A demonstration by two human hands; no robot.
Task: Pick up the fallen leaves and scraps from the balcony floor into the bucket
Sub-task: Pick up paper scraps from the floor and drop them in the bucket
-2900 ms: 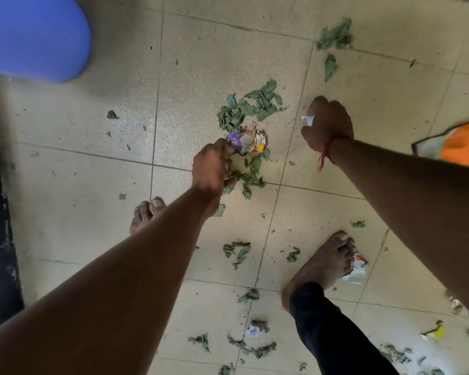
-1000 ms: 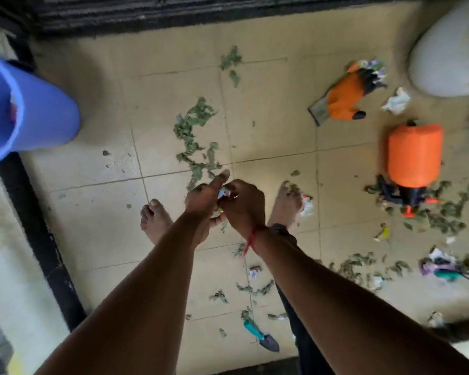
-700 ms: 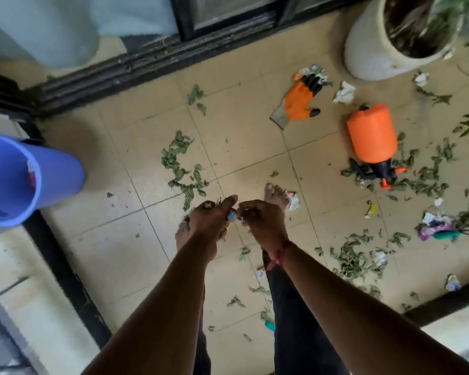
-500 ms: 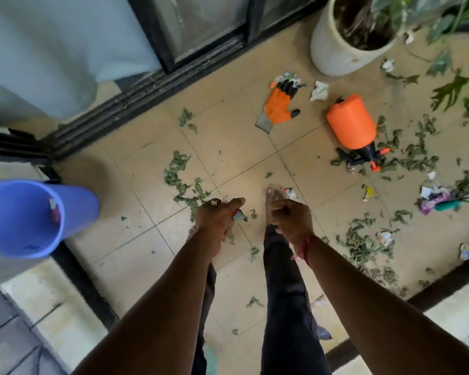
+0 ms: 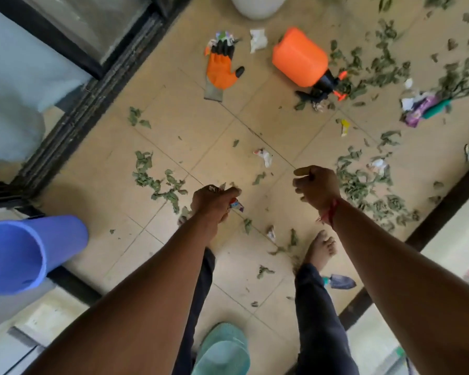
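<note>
Scraps gripped in left hand, print unreadable, right hand curled, empty

A home balcony: tiled floor, sliding-door track, plant pot, garden glove, orange sprayer, scattered leaves.

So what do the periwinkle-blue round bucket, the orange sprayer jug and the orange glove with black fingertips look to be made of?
The periwinkle-blue round bucket looks like moulded plastic: smooth, evenly coloured, with a soft sheen. The orange sprayer jug also seems to be plastic, semi-matt, with a black pump head. The orange glove with black fingertips looks rubber-coated, with a grey cuff that is probably knit fabric.
</note>
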